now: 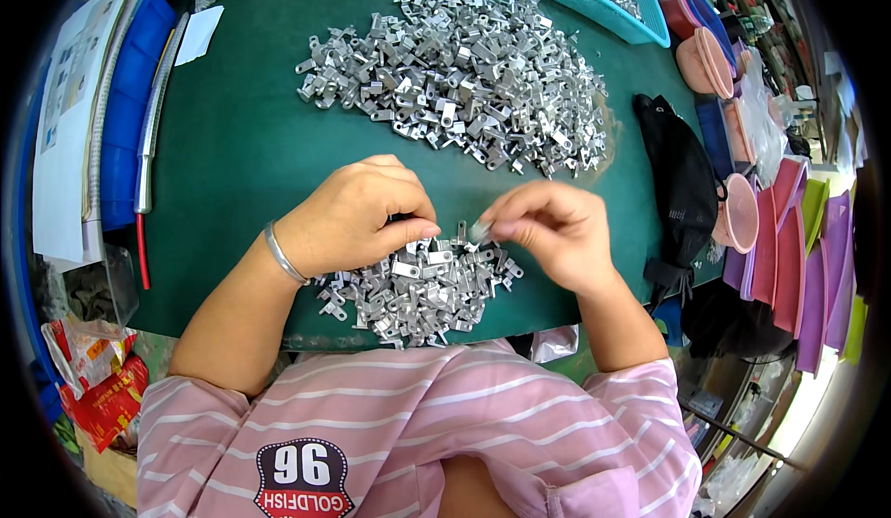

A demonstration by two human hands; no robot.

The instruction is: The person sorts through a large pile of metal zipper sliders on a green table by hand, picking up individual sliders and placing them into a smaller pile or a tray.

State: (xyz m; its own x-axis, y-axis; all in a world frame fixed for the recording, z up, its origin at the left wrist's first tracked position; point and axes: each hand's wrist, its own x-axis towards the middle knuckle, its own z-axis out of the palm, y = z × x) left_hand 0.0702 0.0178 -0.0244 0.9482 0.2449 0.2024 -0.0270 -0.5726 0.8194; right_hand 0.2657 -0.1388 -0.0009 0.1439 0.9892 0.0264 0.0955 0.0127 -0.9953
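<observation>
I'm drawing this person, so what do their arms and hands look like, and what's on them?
The left hand and right hand are both gloveless. A shiny, silver-coloured, rounded bangle circles the left wrist; the right wrist has nothing on it. Short, loose, dusty-pink fabric sleeves with thin white stripes leave both forearms bare.

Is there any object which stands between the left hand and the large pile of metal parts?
Nothing visible stands in the way: only green tabletop shows between the left hand and the large pile of metal parts. The smaller pile lies nearer the body, not between them.
</observation>
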